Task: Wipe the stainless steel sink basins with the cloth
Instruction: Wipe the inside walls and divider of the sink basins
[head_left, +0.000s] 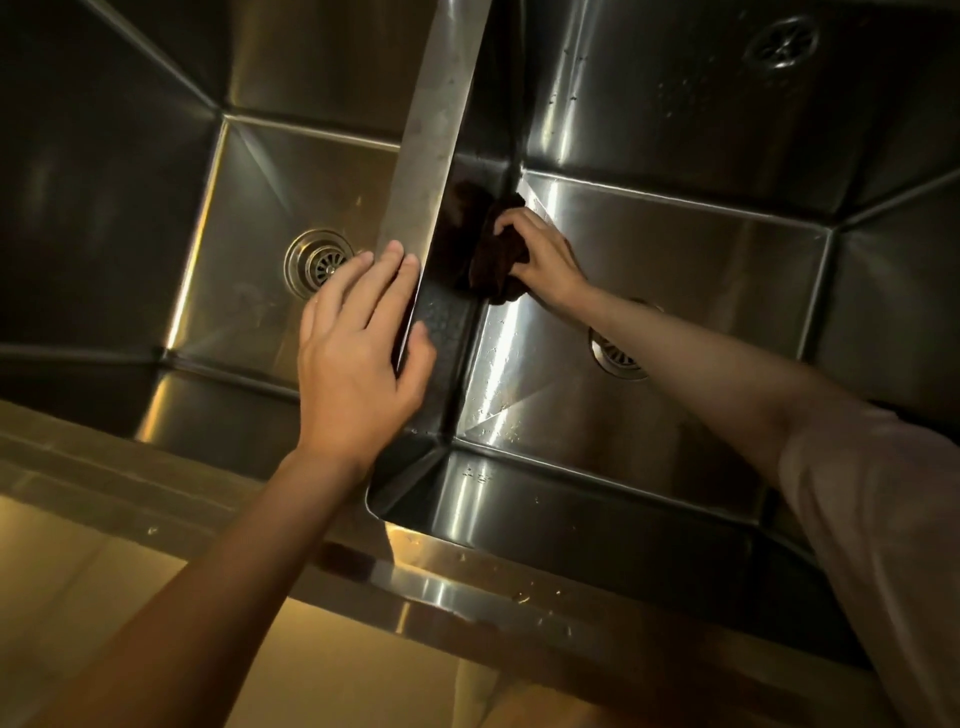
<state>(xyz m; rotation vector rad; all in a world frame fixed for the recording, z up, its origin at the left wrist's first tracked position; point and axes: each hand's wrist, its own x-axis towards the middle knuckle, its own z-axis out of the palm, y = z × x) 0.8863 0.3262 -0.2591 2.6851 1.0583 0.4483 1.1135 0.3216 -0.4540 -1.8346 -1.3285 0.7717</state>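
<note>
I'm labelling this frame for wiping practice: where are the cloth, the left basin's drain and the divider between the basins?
cloth (493, 260), head view, on its dark bunched middle.
left basin's drain (318, 262), head view, on the strainer's centre.
divider (431, 135), head view, on its flat top.

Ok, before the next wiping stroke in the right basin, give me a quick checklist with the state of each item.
1. Cloth gripped by the right hand: ok.
2. Cloth pressed against the basin's left wall, by the far corner: ok.
3. Left hand braced on the divider, fingers straight: ok.
4. Right drain free of the cloth: ok, though the forearm partly hides it.
5. Right basin floor dry: not ok, droplets show.
6. Left basin already wiped: cannot tell.
</note>
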